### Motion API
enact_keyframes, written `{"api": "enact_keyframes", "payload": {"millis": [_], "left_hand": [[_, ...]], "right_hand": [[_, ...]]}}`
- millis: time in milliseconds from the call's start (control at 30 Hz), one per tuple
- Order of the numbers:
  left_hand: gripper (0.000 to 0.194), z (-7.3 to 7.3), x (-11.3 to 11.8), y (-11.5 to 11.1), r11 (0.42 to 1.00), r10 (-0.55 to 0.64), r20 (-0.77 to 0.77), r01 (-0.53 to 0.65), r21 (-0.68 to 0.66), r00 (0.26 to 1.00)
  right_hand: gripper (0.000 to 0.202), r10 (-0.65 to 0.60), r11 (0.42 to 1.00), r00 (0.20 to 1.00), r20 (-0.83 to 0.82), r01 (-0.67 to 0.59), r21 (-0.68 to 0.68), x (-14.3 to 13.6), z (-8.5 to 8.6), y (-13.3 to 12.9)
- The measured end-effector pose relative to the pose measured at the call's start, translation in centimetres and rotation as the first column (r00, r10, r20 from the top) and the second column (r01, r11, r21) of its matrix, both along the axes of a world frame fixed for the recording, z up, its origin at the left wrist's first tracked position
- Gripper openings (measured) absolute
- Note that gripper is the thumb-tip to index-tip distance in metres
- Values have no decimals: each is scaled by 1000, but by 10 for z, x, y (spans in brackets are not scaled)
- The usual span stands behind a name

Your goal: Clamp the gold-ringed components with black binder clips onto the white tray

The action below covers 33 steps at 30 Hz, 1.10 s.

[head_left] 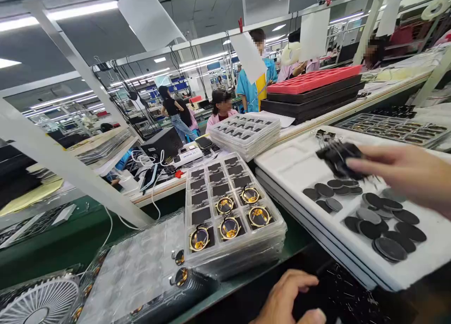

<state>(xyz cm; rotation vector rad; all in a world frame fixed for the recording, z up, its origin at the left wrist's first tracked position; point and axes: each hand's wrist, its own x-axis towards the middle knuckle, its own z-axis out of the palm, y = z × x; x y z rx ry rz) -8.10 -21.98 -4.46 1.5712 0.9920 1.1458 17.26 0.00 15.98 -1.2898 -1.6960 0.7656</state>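
My right hand [398, 169] reaches in from the right edge, its fingers closed on a bunch of black binder clips [338, 158] above a white foam tray [292, 166]. Below the clips, many black and grey round discs [385, 220] lie in the tray. At the bottom centre my left hand [289, 298] has its thumb and fingers apart with nothing between them. More black clips [352, 291] lie in a dark area to its right. Left of the foam tray, a clear plastic tray stack [243, 249] carries several gold-rimmed round parts [229, 227].
A wrapped tray stack [141, 267] and a white fan [38, 303] are at the lower left. Behind stand more clear trays [246, 127] and red and black trays [313, 82]. A slanted white post [73, 159] crosses the left side. Several people work beyond the bench.
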Motion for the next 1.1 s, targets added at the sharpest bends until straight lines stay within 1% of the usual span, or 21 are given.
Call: {"api": "enact_keyframes", "payload": {"millis": [33,67,133,167,200,267,300,367,467,533,567,600,667,700,733,800,867,900,1000,1033,1100], "left_hand": [[58,7,11,2,1000,-15,101,16,-14,995],[60,11,21,4,999,-29,215,34,-19,976],[64,14,37,6,999,-10,433,23,-25,901],[65,12,42,6,999,10,503,11,-39,864],[64,7,45,5,998,31,541,2,-60,841],[61,-6,45,2,992,53,548,18,-124,835],[63,-14,42,0,985,61,536,36,-168,842],[75,-30,34,-4,959,100,511,55,-279,854],[89,-43,22,-9,906,204,473,18,-423,857],[87,-45,15,-10,884,275,428,-52,-465,861],[85,-44,13,-11,880,302,413,-85,-468,859],[83,-44,10,-12,880,321,404,-111,-462,856],[79,-45,5,-14,884,347,375,-165,-438,860],[73,-46,2,-15,886,354,340,-197,-419,871],[66,-49,-1,-16,889,355,288,-226,-399,889],[57,-56,-6,-20,894,335,172,-255,-369,926],[58,-63,-9,-22,896,302,106,-244,-371,947],[59,-66,-11,-23,900,277,85,-228,-371,957],[58,-73,-12,-21,926,190,1,-179,-334,982],[57,-75,-12,-20,936,160,-33,-162,-312,987],[57,-78,-12,-17,953,116,-78,-133,-273,990]], "right_hand": [[43,33,997,999,-8,-34,-65,1,-18,-29],[44,28,993,998,-48,-34,-111,-1,-39,-58],[42,40,977,987,-153,-71,-201,-12,-82,-110],[37,60,961,979,-196,-110,-254,-20,-102,-133],[34,78,940,971,-227,-148,-309,-29,-121,-152],[35,71,899,956,-284,-184,-396,-49,-151,-179],[37,59,882,946,-319,-199,-427,-58,-163,-189],[42,35,852,915,-402,-238,-467,-72,-181,-200],[43,65,806,864,-499,-340,-484,-86,-197,-208],[43,95,780,845,-526,-392,-488,-92,-202,-212],[44,94,781,848,-521,-388,-490,-94,-204,-213],[46,77,793,862,-500,-357,-494,-96,-206,-214],[50,16,838,905,-425,-244,-487,-99,-209,-216],[51,-5,852,921,-391,-201,-484,-100,-211,-217],[52,-17,848,929,-371,-182,-497,-100,-213,-218],[55,-19,799,923,-384,-217,-561,-101,-221,-221],[55,-6,742,902,-433,-286,-606,-103,-230,-227],[56,3,734,890,-456,-312,-603,-104,-235,-229],[55,65,759,880,-470,-349,-549,-106,-249,-232],[55,88,779,898,-430,-331,-533,-105,-252,-230],[54,99,846,949,-298,-238,-477,-98,-255,-222]]}}
